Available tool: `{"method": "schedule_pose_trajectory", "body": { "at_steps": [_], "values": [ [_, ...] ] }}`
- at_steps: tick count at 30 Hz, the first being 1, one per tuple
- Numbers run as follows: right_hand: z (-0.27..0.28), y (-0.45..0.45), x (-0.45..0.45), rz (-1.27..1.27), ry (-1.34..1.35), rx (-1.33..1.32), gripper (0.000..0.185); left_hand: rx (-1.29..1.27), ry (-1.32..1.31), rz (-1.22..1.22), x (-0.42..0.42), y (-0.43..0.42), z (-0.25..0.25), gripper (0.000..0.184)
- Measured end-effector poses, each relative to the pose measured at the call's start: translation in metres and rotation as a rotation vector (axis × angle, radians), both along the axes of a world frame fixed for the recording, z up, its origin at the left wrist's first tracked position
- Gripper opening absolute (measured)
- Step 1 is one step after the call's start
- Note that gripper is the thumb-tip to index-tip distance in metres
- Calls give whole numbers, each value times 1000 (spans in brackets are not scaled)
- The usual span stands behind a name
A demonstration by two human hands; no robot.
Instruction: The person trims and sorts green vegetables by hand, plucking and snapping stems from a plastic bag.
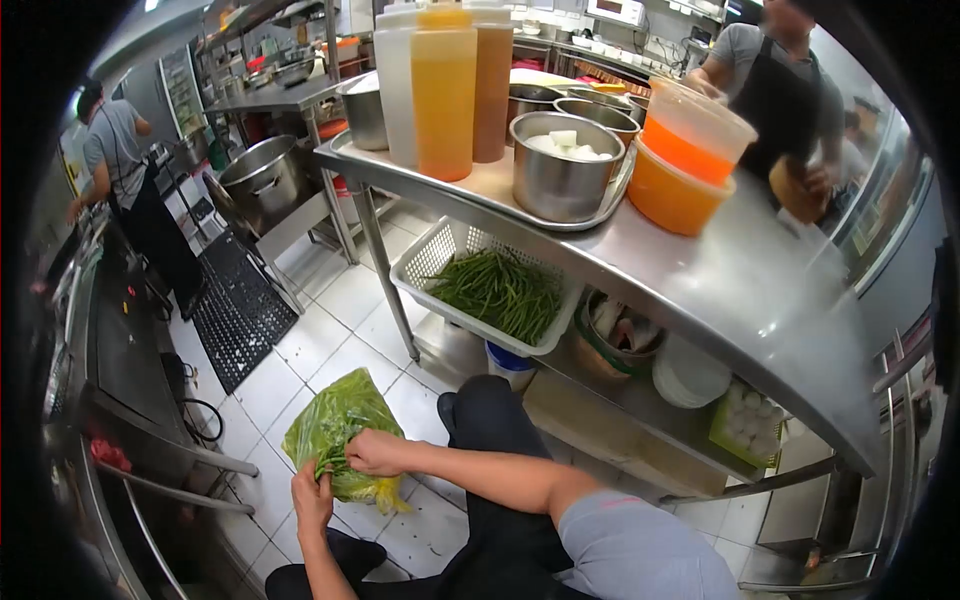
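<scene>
A yellow-green plastic bag (345, 405) of leafy greens hangs low over the tiled floor, between my legs and the counter on the left. My left hand (312, 492) pinches the near edge of the bag, fingers closed. Against the bag's near side, my right hand (375, 453) is curled closed on the plastic; whether it also grips some greens is hidden. Yellow plastic bunches at the bag's lower right corner. Beyond, on the lower shelf, a white perforated basket (405, 272) holds long green beans (500, 295).
On the steel table (765, 300) stand tall bottles (445, 100), a pot of white chunks (565, 190) and orange tubs (685, 160). Below are a bucket (512, 362) and an egg crate (745, 430). A black mat (235, 305) lies left. One person (130, 180) stands far left, another (785, 90) behind the table.
</scene>
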State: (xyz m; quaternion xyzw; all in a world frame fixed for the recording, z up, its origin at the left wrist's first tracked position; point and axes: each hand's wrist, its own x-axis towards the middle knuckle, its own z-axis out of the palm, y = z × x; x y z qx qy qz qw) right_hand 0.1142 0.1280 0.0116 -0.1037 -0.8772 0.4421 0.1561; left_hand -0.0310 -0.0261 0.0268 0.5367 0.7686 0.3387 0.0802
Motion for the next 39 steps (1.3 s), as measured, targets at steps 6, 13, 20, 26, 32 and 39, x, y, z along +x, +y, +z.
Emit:
{"method": "schedule_pose_trajectory", "body": {
  "at_steps": [6,13,20,26,32,39],
  "values": [
    [-4,-3,-10,-239,30,88,28,-103,-120,-21,10,3,1,13],
    [-27,8,-16,-161,210,-44,26,148,-832,104,-3,0,-10,17],
    [-30,-23,-21,53,38,-437,27,271,-959,228,4,5,-9,17],
    [-41,-13,-18,-38,-65,-149,25,258,-835,138,4,5,-9,10],
    [-42,-25,-12,-5,-106,-37,24,41,-686,98,8,2,-1,14],
    [-33,-25,-16,35,-101,-287,27,33,-656,93,2,-2,10,12]
  ]
}}
